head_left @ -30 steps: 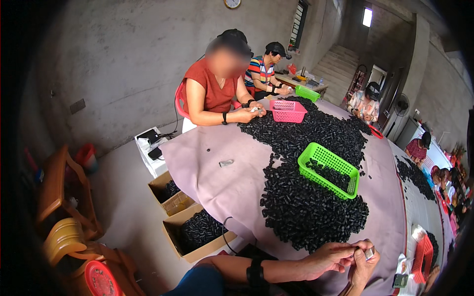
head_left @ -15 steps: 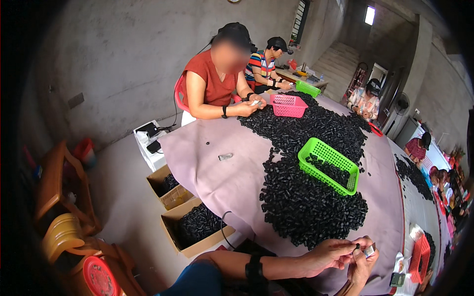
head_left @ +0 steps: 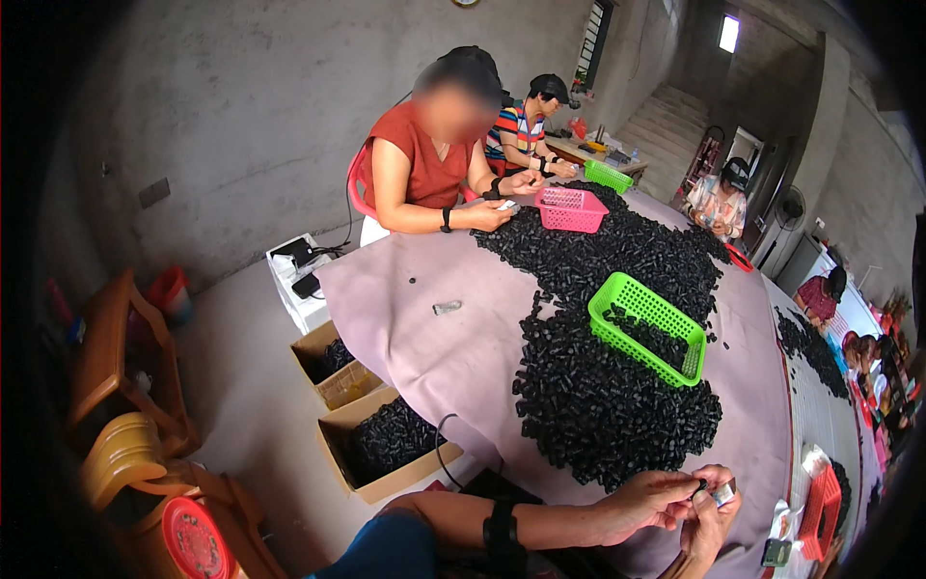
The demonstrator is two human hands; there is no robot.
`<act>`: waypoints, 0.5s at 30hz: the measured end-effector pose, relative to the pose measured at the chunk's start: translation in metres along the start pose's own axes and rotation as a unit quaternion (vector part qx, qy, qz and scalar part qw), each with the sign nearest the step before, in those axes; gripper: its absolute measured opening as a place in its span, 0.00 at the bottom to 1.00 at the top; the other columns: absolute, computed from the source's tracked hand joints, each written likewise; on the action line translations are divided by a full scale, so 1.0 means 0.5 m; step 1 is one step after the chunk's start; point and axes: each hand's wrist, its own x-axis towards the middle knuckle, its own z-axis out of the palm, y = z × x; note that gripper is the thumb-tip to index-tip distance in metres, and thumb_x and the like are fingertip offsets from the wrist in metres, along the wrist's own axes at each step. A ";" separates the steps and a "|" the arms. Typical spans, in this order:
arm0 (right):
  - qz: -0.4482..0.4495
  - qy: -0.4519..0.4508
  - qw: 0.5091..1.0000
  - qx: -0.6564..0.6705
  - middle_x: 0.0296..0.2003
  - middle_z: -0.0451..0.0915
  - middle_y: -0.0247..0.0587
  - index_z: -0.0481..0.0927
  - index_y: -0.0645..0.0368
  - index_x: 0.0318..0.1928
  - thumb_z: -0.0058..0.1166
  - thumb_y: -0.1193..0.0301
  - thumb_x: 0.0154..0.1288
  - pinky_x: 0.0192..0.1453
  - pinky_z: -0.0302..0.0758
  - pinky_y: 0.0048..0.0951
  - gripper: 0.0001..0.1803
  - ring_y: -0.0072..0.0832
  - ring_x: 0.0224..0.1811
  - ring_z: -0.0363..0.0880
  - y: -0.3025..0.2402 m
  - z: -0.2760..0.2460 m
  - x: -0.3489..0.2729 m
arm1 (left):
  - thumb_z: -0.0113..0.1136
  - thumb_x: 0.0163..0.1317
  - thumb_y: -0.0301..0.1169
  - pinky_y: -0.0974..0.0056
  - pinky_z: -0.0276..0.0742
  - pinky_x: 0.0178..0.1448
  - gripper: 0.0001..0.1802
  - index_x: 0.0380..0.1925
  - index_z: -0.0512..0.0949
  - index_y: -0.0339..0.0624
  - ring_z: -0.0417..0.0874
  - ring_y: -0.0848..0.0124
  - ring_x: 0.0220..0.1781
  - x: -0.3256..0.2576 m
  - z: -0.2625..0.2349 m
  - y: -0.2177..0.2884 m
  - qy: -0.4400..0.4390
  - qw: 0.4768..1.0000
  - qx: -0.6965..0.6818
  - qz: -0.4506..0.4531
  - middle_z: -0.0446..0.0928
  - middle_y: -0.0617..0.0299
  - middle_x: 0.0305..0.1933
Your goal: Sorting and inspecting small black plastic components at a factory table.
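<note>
My left hand (head_left: 641, 504) comes in over the near table edge, a black band on its wrist. Its thumb and forefinger pinch a small black cylindrical piece (head_left: 700, 486). Close against it, my right hand (head_left: 709, 529) is closed around a small whitish object (head_left: 723, 492) of a kind I cannot make out. Both hands meet just beyond the near side of a large heap of black cylindrical pieces (head_left: 617, 425). A green perforated basket (head_left: 603, 301) with some of these pieces in it rests on the heap.
Pieces spread over a pink-covered table (head_left: 395, 289). A pink basket (head_left: 571, 210) and another green basket (head_left: 610, 177) stand farther off. People work around the table, one in red (head_left: 415, 169) at far left. Cartons of black pieces (head_left: 391, 444) sit below; a red basket (head_left: 820, 511) stands at right.
The view has shifted slightly. My hands keep nearly the same pose, still together. The person in red has moved their hands apart.
</note>
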 end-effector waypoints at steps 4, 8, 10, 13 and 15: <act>-0.003 0.006 1.000 0.007 0.27 0.70 0.34 0.71 0.65 0.33 0.56 0.72 0.52 0.30 0.66 0.16 0.11 0.17 0.25 0.68 0.008 -0.010 -0.001 | 0.52 0.63 0.43 0.76 0.67 0.35 0.14 0.39 0.75 0.47 0.70 0.86 0.31 0.000 0.001 0.002 -0.007 1.000 0.000 -0.003 0.71 0.74 0.28; 0.015 0.006 1.000 0.006 0.27 0.69 0.34 0.71 0.65 0.32 0.58 0.70 0.53 0.31 0.65 0.16 0.12 0.17 0.25 0.68 -0.002 -0.002 -0.004 | 0.51 0.63 0.43 0.75 0.67 0.36 0.13 0.39 0.75 0.47 0.70 0.86 0.31 -0.003 0.005 0.006 0.000 1.000 0.004 -0.006 0.71 0.74 0.28; 0.001 0.005 1.000 0.001 0.27 0.68 0.34 0.71 0.65 0.31 0.59 0.68 0.54 0.30 0.65 0.16 0.14 0.17 0.25 0.68 0.003 -0.004 -0.003 | 0.51 0.64 0.43 0.75 0.67 0.36 0.13 0.38 0.74 0.47 0.70 0.86 0.31 -0.001 0.001 0.004 -0.014 1.000 0.010 0.001 0.71 0.74 0.28; -0.006 0.011 1.000 -0.010 0.27 0.68 0.33 0.72 0.65 0.31 0.60 0.68 0.54 0.29 0.65 0.16 0.14 0.17 0.25 0.67 0.007 -0.007 -0.003 | 0.51 0.64 0.42 0.75 0.67 0.36 0.12 0.37 0.74 0.48 0.70 0.86 0.31 -0.007 0.009 0.010 -0.001 1.000 0.008 -0.007 0.71 0.74 0.27; -0.006 0.011 1.000 -0.008 0.27 0.68 0.33 0.72 0.65 0.31 0.60 0.68 0.53 0.29 0.65 0.16 0.14 0.17 0.25 0.67 0.009 -0.009 -0.003 | 0.50 0.64 0.42 0.75 0.67 0.36 0.11 0.37 0.74 0.47 0.70 0.86 0.31 -0.004 0.007 0.007 -0.004 1.000 0.004 -0.008 0.70 0.74 0.27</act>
